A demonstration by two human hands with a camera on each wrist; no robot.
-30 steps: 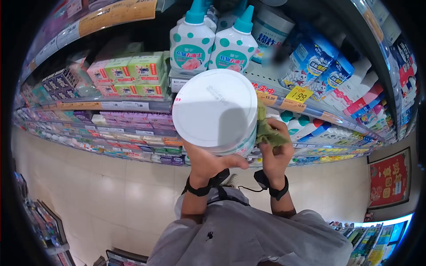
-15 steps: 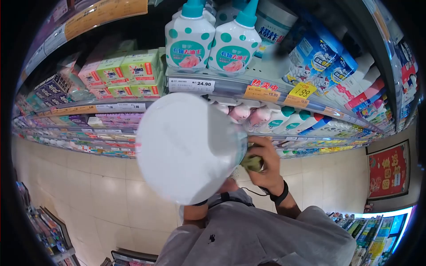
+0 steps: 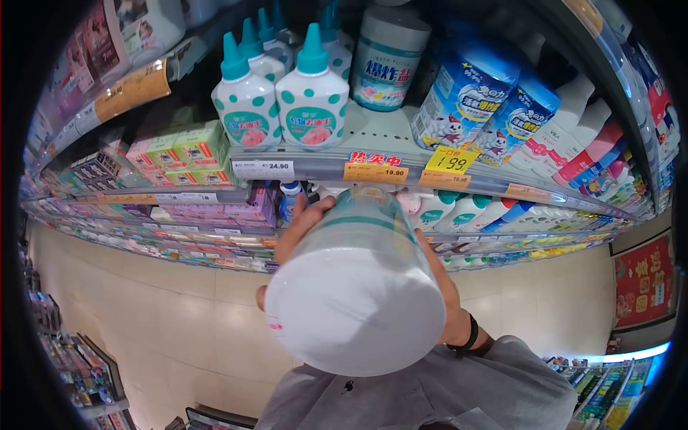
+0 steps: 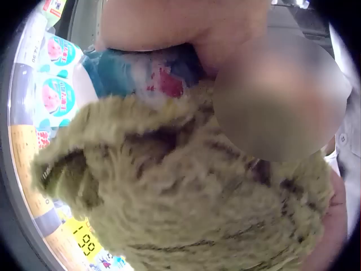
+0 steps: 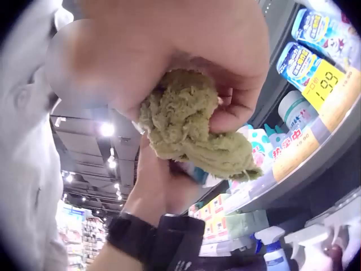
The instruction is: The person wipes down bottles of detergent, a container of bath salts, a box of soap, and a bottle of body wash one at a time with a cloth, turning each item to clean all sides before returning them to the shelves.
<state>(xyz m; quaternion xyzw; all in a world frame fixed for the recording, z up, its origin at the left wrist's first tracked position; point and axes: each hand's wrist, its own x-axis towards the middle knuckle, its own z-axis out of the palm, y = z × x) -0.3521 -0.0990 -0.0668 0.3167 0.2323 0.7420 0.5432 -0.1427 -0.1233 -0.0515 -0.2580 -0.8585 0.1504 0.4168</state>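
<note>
A plastic tub point(image 3: 358, 308) with a teal band is tilted in front of the person, its white round end facing the head camera. The left hand point(image 3: 297, 229) holds it from the left, fingers along its side. At its right side is the right hand point(image 3: 448, 301), mostly behind the tub in the head view. That hand grips a crumpled green cloth point(image 5: 192, 118), bunched in its curled fingers in the right wrist view. Seen from the left wrist, the cloth point(image 4: 192, 186) covers much of the tub's printed side point(image 4: 146, 73). In the head view the tub hides the cloth.
Ahead is a store shelf point(image 3: 322, 165) with price tags. White teal-capped bottles point(image 3: 313, 100), a grey-lidded tub point(image 3: 387, 64) and blue tubs point(image 3: 466, 93) stand on it. Boxes point(image 3: 179, 150) are stacked to the left. Tiled floor point(image 3: 201, 315) lies below.
The tub swung down and left, then back right, its wall now showing beyond the white end. The left hand's fingers have come into view at its left; the cloth has gone behind it.
</note>
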